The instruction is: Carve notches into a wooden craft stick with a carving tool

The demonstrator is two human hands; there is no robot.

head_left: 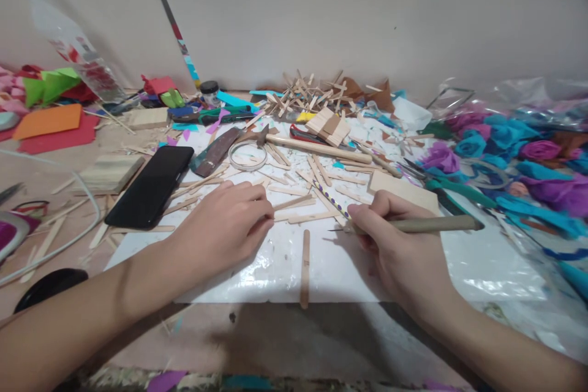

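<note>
While the left hand (pixel 232 220) rests palm-down left of center, its fingers loosely bent, the right hand (pixel 402 251) grasps a slim-handled tool (pixel 436 223) right of center. The tool lies nearly level across the frame, its handle reaching past the knuckles to the right and its thin, pointed tip directed left, toward the other hand. Whether the left fingers pinch anything cannot be told, as their undersides are hidden.

Between the two hands, and apart from both, a single craft stick (pixel 305 275) lies on a white sheet (pixel 239 288) at lower center. It runs up and down the frame, with a small dark mark near its middle and its lower end at the sheet's near edge. The tool's tip is above and to the right of this stick, not touching it.

A polka-dotted strip (pixel 331 197) slants down to the right thumb; whether the hand grips it is unclear. Just beyond the left hand are a black smartphone (pixel 151 187) at center left and a metal ring (pixel 250 168) near the middle. A hammer (pixel 316 147) lies across the upper center, below a heap of loose sticks (pixel 312 95).
</note>
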